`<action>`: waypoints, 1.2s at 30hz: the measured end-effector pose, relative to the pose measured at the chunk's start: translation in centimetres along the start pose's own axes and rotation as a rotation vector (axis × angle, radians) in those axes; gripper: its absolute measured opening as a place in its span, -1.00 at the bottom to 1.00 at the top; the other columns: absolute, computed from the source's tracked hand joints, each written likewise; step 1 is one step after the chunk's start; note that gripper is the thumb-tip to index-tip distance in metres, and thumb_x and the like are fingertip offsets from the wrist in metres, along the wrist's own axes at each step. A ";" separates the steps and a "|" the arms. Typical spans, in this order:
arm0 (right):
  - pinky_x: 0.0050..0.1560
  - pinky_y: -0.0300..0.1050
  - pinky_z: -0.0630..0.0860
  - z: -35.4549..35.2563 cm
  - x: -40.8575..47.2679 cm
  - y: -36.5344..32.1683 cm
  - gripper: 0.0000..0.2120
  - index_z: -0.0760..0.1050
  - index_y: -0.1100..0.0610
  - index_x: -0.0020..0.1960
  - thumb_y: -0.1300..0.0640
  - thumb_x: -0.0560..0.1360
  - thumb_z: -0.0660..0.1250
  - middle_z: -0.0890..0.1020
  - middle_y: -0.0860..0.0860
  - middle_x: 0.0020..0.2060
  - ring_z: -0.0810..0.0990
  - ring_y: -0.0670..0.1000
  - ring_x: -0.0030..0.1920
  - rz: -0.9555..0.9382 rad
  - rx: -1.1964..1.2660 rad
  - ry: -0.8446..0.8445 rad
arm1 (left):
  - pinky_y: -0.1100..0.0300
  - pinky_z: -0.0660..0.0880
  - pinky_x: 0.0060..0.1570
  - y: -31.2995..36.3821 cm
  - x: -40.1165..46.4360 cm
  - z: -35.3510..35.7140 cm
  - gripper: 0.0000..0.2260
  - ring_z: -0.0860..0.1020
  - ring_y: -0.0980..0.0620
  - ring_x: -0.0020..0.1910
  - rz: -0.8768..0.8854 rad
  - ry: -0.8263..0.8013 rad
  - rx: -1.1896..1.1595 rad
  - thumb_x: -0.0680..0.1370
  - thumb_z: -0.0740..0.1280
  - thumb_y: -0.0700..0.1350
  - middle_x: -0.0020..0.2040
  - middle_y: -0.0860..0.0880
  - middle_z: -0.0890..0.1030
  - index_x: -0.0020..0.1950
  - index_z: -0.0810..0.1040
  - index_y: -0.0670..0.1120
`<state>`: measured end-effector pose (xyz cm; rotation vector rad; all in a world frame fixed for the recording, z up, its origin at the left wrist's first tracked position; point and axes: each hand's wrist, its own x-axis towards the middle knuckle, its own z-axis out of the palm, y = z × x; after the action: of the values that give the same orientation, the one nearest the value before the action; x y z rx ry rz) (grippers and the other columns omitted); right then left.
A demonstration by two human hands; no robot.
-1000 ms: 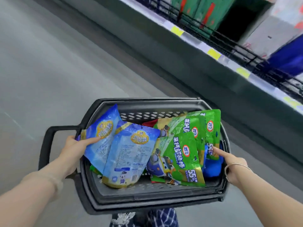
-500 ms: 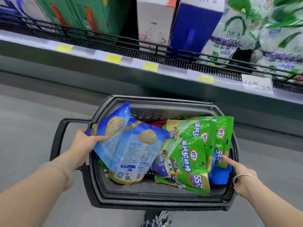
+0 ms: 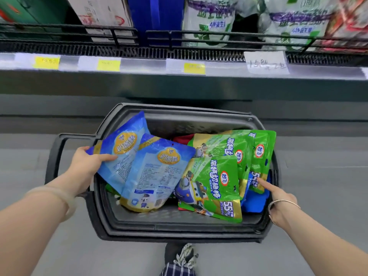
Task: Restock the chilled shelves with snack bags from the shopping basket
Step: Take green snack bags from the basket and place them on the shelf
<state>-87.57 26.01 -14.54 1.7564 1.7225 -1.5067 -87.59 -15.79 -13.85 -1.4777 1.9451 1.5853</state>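
Dark basket below shelf — blue bags left, green bags right, overlapping.

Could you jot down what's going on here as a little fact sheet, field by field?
Setting: shop aisle facing a chilled shelf
Container: dark shopping basket
Contents: blue bags at left, green bags at right
Left hand: gripping the rearmost blue bag's edge
Right hand: forefinger touching a green bag at the basket's right side
Shelf stock: boxes and white-green packs

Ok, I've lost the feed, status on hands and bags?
Left hand gripping a blue bag. Right hand on the basket rim, forefinger touching green bags. Nothing shelved yet. Shelf rail fronts the stock.
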 end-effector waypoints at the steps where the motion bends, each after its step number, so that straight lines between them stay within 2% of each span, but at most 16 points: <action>1: 0.10 0.19 0.52 0.0 0.0 -0.1 -0.48 0.30 0.27 -0.02 0.21 0.21 0.56 0.56 0.23 0.09 0.59 0.19 0.06 0.000 0.006 -0.003 | -0.09 0.53 0.03 -0.4 0.1 0.0 -0.33 0.59 -0.20 0.00 -0.015 0.001 0.003 0.30 0.51 -0.32 0.15 -0.23 0.59 0.34 0.31 -0.25; 3: 0.19 0.23 0.47 -0.2 0.0 -0.3 -0.46 0.32 0.32 -0.01 0.18 0.20 0.57 0.55 0.24 0.15 0.56 0.21 0.12 0.009 -0.048 -0.011 | -0.05 0.52 0.04 -1.1 0.1 0.0 -0.34 0.59 -0.19 0.01 -0.047 -0.026 0.022 0.30 0.50 -0.32 0.16 -0.23 0.59 0.35 0.32 -0.25; 5: 0.18 0.15 0.48 -0.7 0.0 -0.3 -0.55 0.35 0.33 -0.15 0.17 0.21 0.57 0.54 0.28 0.17 0.55 0.15 0.04 -0.001 -0.127 -0.020 | 0.00 0.48 0.06 -1.3 -0.4 -0.1 -0.32 0.56 -0.18 0.08 -0.061 -0.059 0.099 0.31 0.51 -0.29 0.23 -0.22 0.55 0.37 0.31 -0.24; 6: 0.11 0.09 0.50 -0.8 -0.1 -0.2 -0.56 0.34 0.33 -0.19 0.17 0.22 0.57 0.54 0.29 0.17 0.52 0.12 -0.04 -0.009 -0.166 -0.018 | 0.02 0.44 0.12 -0.9 -0.6 -0.2 -0.27 0.52 -0.18 0.17 -0.050 -0.050 0.149 0.31 0.52 -0.27 0.29 -0.21 0.51 0.41 0.27 -0.23; 8: -0.02 0.00 0.41 -0.8 -0.5 -0.3 -0.50 0.39 0.41 -0.01 0.18 0.25 0.56 0.54 0.28 0.12 0.49 0.17 -0.04 -0.037 -0.230 -0.012 | 0.00 0.35 0.24 0.6 -1.0 -0.7 -0.19 0.41 -0.18 0.31 0.022 0.019 0.266 0.30 0.54 -0.26 0.38 -0.21 0.39 0.45 0.18 -0.20; 10: -0.02 -0.01 0.37 -0.6 -1.3 -0.4 -0.39 0.35 0.44 0.18 0.21 0.27 0.54 0.50 0.23 0.00 0.50 0.24 0.07 -0.060 -0.276 -0.016 | -0.05 0.32 0.29 2.6 -1.8 -1.4 -0.15 0.36 -0.20 0.35 0.127 0.047 0.401 0.29 0.55 -0.24 0.41 -0.22 0.34 0.46 0.17 -0.15; 13: -0.07 0.01 0.41 -0.5 -2.4 -0.9 -0.46 0.39 0.45 0.13 0.27 0.27 0.53 0.47 0.21 -0.11 0.49 0.20 -0.07 -0.083 -0.361 0.012 | -0.07 0.34 0.29 5.3 -3.6 -2.0 -0.22 0.36 -0.20 0.36 0.240 0.033 0.520 0.30 0.55 -0.22 0.40 -0.25 0.35 0.42 0.24 -0.13; 16: 0.08 0.11 0.49 -0.1 -4.0 -1.8 -0.40 0.36 0.42 0.16 0.25 0.25 0.55 0.52 0.26 -0.06 0.54 0.22 0.01 -0.123 -0.449 0.087 | -0.04 0.37 0.22 7.6 -5.7 -1.4 -0.35 0.41 -0.18 0.31 0.325 0.011 0.587 0.31 0.54 -0.21 0.32 -0.25 0.43 0.33 0.35 -0.13; 18: 0.15 0.14 0.49 0.0 -5.5 -2.5 -0.37 0.33 0.36 0.20 0.22 0.26 0.54 0.54 0.31 0.08 0.51 0.27 0.14 -0.175 -0.539 0.120 | 0.02 0.45 0.09 8.6 -7.4 -0.2 -0.44 0.45 -0.15 0.24 0.363 -0.045 0.611 0.33 0.52 -0.22 0.28 -0.21 0.48 0.28 0.41 -0.12; 20: 0.13 0.07 0.49 0.1 -6.7 -2.7 -0.43 0.36 0.31 0.20 0.23 0.28 0.52 0.54 0.30 0.13 0.52 0.27 0.15 -0.235 -0.570 0.105 | 0.11 0.48 -0.10 9.0 -8.9 1.3 -0.52 0.48 -0.10 0.14 0.384 -0.100 0.619 0.36 0.50 -0.22 0.22 -0.17 0.52 0.24 0.45 -0.13; 23: 0.07 -0.02 0.46 0.3 -7.5 -2.5 -0.56 0.45 0.28 0.13 0.24 0.31 0.49 0.59 0.25 0.11 0.55 0.23 0.12 -0.275 -0.589 0.021 | 0.10 0.46 -0.04 8.7 -10.5 3.8 -0.61 0.51 -0.08 0.10 0.400 -0.185 0.632 0.38 0.47 -0.25 0.15 -0.15 0.56 0.17 0.50 -0.12; 26: 0.12 -0.02 0.44 1.0 -8.0 -2.2 -0.61 0.49 0.28 0.11 0.22 0.33 0.49 0.58 0.22 0.13 0.53 0.22 0.15 -0.284 -0.599 -0.029 | 0.16 0.44 -0.15 7.7 -11.6 5.8 -0.68 0.49 0.00 0.05 0.407 -0.288 0.681 0.40 0.45 -0.23 0.11 -0.09 0.56 0.11 0.51 -0.09; 31: 0.06 -0.09 0.42 2.5 -8.4 -2.4 -0.63 0.51 0.25 0.09 0.15 0.34 0.48 0.59 0.19 0.13 0.52 0.19 0.17 -0.276 -0.588 -0.048 | 0.14 0.49 0.06 7.0 -11.8 7.9 -0.69 0.51 0.02 0.16 0.518 -0.475 0.893 0.45 0.41 -0.15 0.16 -0.02 0.55 0.16 0.46 -0.03; 36: 0.10 -0.09 0.41 3.4 -8.4 -2.5 -0.58 0.48 0.26 0.13 0.13 0.35 0.48 0.57 0.18 0.15 0.51 0.18 0.19 -0.240 -0.676 -0.054 | 0.10 0.50 0.12 7.1 -10.4 8.0 -0.71 0.50 0.03 0.17 0.525 -0.584 0.987 0.46 0.39 -0.12 0.18 0.00 0.54 0.16 0.45 0.00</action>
<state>-89.29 19.13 -8.33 1.1823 2.1328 -0.8596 -91.54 -4.13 -5.43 -0.1126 2.2488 0.7593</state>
